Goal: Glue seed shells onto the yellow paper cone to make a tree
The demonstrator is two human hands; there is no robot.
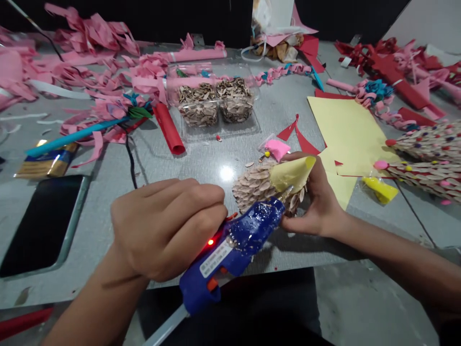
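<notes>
My left hand (173, 226) is closed around the blue glue gun (248, 230), whose red light glows beside my fingers. The gun's metal nozzle touches or nearly touches the bare yellow tip of a paper cone (293, 174). Flat beige shells cover the cone's lower part in overlapping rows. Holding the cone from the right, my right hand (317, 202) has its thumb below and its fingers partly hidden behind the cone. A glue stick (167, 329) sticks out of the gun's back end.
A clear divided box (216, 103) of beige shells stands behind. A phone (45, 226) lies left, near pink paper scraps (97, 33). Yellow sheets (349, 129) and two decorated cones (428, 178) are at the right. A pink packet (276, 148) lies behind the held cone.
</notes>
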